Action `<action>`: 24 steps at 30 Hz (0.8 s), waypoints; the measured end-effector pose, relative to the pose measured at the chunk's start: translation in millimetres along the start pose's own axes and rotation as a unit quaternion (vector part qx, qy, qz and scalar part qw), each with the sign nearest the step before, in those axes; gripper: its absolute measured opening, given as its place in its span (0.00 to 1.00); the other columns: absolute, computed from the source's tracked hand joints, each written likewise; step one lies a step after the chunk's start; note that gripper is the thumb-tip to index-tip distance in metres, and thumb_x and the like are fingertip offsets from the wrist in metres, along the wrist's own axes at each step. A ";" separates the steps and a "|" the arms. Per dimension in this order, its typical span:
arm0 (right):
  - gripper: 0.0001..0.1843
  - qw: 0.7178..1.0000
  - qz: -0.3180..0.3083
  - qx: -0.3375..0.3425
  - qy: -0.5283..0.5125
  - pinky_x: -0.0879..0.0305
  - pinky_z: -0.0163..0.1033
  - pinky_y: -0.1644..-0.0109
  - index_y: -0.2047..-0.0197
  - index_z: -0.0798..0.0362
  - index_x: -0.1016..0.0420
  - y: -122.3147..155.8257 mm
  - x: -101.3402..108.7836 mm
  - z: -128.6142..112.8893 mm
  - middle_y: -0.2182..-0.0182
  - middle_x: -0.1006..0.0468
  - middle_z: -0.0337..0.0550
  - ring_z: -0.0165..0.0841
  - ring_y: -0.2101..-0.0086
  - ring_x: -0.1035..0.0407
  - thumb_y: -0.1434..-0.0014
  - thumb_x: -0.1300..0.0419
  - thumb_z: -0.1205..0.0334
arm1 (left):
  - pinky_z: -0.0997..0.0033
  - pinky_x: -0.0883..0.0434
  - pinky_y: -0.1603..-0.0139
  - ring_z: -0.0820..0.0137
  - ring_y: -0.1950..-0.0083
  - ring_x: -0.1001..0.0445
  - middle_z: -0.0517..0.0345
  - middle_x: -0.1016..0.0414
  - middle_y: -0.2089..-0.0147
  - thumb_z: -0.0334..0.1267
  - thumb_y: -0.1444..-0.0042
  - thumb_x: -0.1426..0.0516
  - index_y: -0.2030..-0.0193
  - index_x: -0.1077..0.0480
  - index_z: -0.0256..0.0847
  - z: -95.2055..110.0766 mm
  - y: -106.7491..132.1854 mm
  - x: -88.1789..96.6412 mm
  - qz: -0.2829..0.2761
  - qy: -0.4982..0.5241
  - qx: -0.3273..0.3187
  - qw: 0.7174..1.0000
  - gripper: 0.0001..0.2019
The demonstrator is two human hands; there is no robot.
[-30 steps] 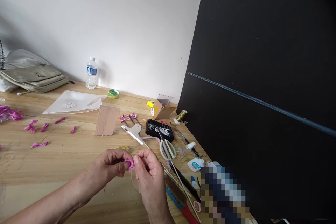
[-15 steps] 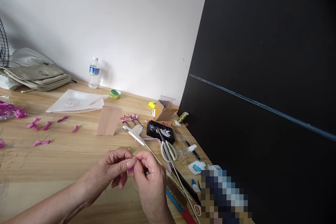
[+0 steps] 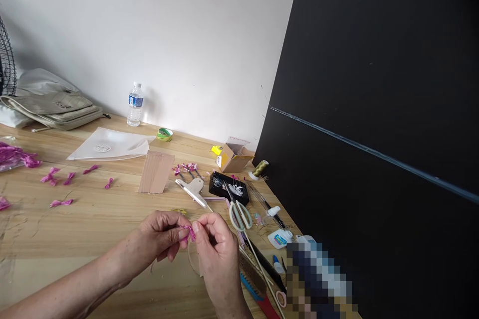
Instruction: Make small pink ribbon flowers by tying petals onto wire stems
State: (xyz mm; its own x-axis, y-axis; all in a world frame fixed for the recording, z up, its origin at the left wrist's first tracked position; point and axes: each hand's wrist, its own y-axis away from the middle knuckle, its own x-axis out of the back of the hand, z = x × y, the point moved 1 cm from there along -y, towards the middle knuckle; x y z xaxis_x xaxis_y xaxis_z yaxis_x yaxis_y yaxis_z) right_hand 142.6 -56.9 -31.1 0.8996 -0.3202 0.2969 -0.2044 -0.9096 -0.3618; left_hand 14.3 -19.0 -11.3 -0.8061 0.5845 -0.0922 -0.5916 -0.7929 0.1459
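Between my two hands is a small tuft of magenta thread [image 3: 190, 233], pinched at its ends by thumbs and forefingers. My left hand [image 3: 166, 234] is closed on the tuft from the left. On the other side, my right hand [image 3: 215, 239] is closed with thumb and forefinger at the tuft's right edge. A thin pale loop hangs below the right hand. Several tied magenta thread bunches [image 3: 61, 203] lie on the wooden table [image 3: 112, 239] to the left. Just beyond my hands rests a metal clip [image 3: 191, 190].
Scissors [image 3: 239, 215] lean on a black pin block [image 3: 220, 187] to the right. A brush [image 3: 254, 279], a comb and glue bottles [image 3: 280, 239] crowd beside the black panel [image 3: 337, 184]. Behind stand a cardboard box [image 3: 235, 158], a thread spool [image 3: 259, 169] and a water bottle [image 3: 135, 104].
The fingertips have drawn slightly apart, and more of the magenta tuft shows between them. Other things on the table stay where they were.
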 end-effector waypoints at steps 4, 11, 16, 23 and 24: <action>0.09 0.995 0.032 0.051 0.085 0.42 0.29 0.78 0.73 0.52 0.36 0.8 0.4 -0.4 0.83 0.31 0.34 0.26 0.82 0.37 0.42 0.48 0.63 | 0.76 0.43 0.77 0.75 0.77 0.41 0.64 0.37 0.79 0.49 0.52 0.41 0.73 0.30 0.37 -1.4 4.8 -2.3 0.000 0.053 -0.004 0.999 0.15; 0.06 0.983 0.034 0.111 0.140 0.43 0.30 0.78 0.72 0.51 0.35 4.9 -2.4 -1.7 0.85 0.29 0.33 0.27 0.84 0.35 0.44 0.48 0.67 | 0.76 0.44 0.77 0.75 0.76 0.41 0.65 0.38 0.79 0.51 0.56 0.39 0.76 0.33 0.38 -0.2 7.3 -7.3 0.000 0.069 -0.017 0.997 0.17; 0.06 0.996 0.005 0.043 0.082 0.42 0.30 0.79 0.73 0.51 0.36 3.6 -4.7 -6.2 0.85 0.28 0.34 0.29 0.83 0.33 0.44 0.47 0.65 | 0.78 0.47 0.80 0.78 0.79 0.40 0.65 0.34 0.80 0.46 0.60 0.35 0.75 0.29 0.36 -5.1 0.1 0.4 -0.026 0.109 0.016 0.994 0.14; 0.08 1.000 -0.013 0.007 0.019 0.38 0.31 0.76 0.73 0.51 0.37 4.8 -7.0 -6.6 0.83 0.25 0.39 0.30 0.81 0.30 0.43 0.48 0.62 | 0.78 0.46 0.80 0.77 0.79 0.39 0.62 0.33 0.80 0.47 0.59 0.36 0.76 0.26 0.34 -5.7 -1.5 12.1 -0.049 0.062 0.032 0.996 0.15; 0.08 1.000 -0.011 0.009 0.019 0.38 0.31 0.76 0.73 0.51 0.37 5.2 -7.6 -6.1 0.83 0.25 0.39 0.30 0.81 0.30 0.43 0.48 0.62 | 0.78 0.47 0.80 0.77 0.79 0.39 0.62 0.34 0.80 0.48 0.59 0.37 0.78 0.27 0.34 -4.8 -1.6 12.4 -0.043 0.048 0.028 0.998 0.16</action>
State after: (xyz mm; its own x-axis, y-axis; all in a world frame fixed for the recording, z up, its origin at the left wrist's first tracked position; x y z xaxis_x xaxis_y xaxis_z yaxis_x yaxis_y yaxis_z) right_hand 132.4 -60.9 -29.8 0.8888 -0.3098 0.3376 -0.1768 -0.9116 -0.3710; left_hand 5.2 -11.3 -17.4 -0.7514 0.6286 -0.2006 -0.6592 -0.7278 0.1888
